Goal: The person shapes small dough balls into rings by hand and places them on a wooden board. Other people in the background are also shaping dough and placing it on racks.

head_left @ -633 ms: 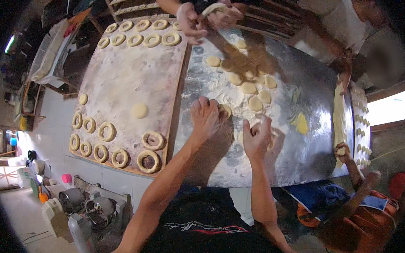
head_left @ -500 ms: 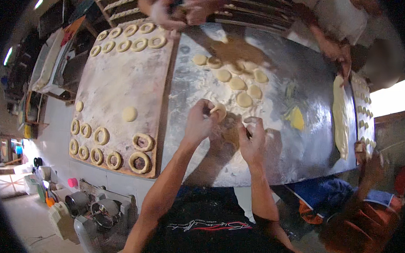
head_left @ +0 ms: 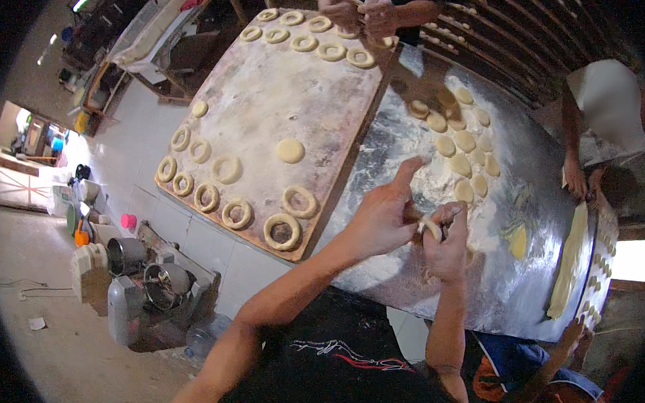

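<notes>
Over the floured metal table (head_left: pixel 366 277) my two hands come together around a small piece of dough (head_left: pixel 431 228), shaped like a ring as far as it shows. My left hand (head_left: pixel 386 218) closes its lower fingers on it while the index finger points outward. My right hand (head_left: pixel 448 246) pinches the same dough from the other side. Beyond them lie several flat dough discs (head_left: pixel 460 163) in loose flour. To the left, a wooden board (head_left: pixel 265 118) carries dough rings (head_left: pixel 281 231) along its near and far edges, plus a dough disc (head_left: pixel 290 151).
Across the table another person's hands (head_left: pixel 358 14) work over dough. At the right, another person's hands (head_left: pixel 582 180) are by a long dough strip (head_left: pixel 569 262). A yellow dough scrap (head_left: pixel 518 242) lies nearby. Metal pots (head_left: pixel 165 281) and a machine stand on the floor at left.
My hands, apart half a second ago with the dough in the left, have met around it. The view has turned, so board and table sit tilted.
</notes>
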A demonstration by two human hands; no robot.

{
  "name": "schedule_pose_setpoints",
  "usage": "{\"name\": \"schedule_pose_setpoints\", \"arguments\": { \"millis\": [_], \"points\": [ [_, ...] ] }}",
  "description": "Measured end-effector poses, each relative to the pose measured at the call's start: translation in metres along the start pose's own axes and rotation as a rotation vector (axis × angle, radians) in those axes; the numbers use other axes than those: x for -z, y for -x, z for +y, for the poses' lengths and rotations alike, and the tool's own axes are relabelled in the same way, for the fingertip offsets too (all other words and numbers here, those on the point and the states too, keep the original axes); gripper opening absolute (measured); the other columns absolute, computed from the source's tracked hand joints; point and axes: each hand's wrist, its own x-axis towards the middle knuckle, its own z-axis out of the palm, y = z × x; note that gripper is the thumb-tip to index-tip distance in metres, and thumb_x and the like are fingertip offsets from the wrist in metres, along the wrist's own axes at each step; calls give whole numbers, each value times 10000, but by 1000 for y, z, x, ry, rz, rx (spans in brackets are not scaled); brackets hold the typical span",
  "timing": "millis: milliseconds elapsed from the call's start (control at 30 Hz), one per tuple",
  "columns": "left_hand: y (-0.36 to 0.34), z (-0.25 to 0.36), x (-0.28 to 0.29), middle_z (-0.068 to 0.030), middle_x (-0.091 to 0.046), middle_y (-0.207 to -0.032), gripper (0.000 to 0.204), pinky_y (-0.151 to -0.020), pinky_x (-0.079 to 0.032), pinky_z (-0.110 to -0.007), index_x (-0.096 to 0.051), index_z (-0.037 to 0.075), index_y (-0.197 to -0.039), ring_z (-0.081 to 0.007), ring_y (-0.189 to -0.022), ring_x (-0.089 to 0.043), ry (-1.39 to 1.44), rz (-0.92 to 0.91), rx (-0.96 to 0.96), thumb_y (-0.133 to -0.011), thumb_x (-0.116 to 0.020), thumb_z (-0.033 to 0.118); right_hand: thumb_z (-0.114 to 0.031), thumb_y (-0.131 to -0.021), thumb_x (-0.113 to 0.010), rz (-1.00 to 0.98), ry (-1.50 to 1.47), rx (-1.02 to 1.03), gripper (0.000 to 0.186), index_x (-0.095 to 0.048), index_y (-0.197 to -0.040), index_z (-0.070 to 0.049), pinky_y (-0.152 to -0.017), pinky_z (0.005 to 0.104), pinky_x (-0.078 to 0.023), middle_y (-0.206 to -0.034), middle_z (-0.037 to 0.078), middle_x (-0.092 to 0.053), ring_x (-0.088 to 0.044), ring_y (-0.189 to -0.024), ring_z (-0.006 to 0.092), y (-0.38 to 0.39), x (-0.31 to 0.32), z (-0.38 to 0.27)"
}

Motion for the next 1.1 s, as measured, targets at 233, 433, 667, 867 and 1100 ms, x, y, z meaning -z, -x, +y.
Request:
{"name": "schedule_pose_setpoints", "arguments": {
  "millis": [233,433,667,867,1100],
  "points": [
    [-9,-45,39,-213,-560,-1101,809,-758,-517,-409,-184,133,-1475,-300,-872,-633,165,-243,-17,-816,-649,60,18,-747,-652,201,550,-77,475,-299,-1059,-45,-696,418,-461,-814,149,-501,-557,-746,319,-20,-43,-7],
    [-2,-39,28,-77,-619,-805,583,-673,-485,-307,-218,93,-1451,-154,-683,-579,507,321,446,-951,-507,165,52,-803,-564,37,27,-151,448,-272,-1110,-92,-736,369,-470,-897,87,-457,-552,-800,249,0,-64,-22],
    [16,-47,1,-110,-538,-778,517,-671,-449,-359,-180,33,-1463,-211,-697,-528,181,477,-53,-980,-325,146,-45,-770,-563,-165,-657,-162,451,-280,-1107,-143,-638,266,-405,-841,31,-423,-446,-686,116,14,-60,-25],
    [30,-20,-17,-71,-525,-774,560,-588,-429,-305,-183,71,-1476,-156,-641,-476,92,502,-279,-979,-410,192,-183,-838,-530,-22,-818,-303,316,-313,-1067,-161,-552,194,-310,-802,2,-421,-388,-635,51,33,-33,-21],
    [44,-24,-26,-78,-519,-763,490,-557,-428,-307,-421,47,-1342,-192,-616,-482,148,546,-189,-885,-562,154,-417,-962,-425,-206,-824,-196,332,-334,-1084,-121,-599,242,-367,-796,54,-477,-464,-661,112,45,-17,-27]
  ]
}}
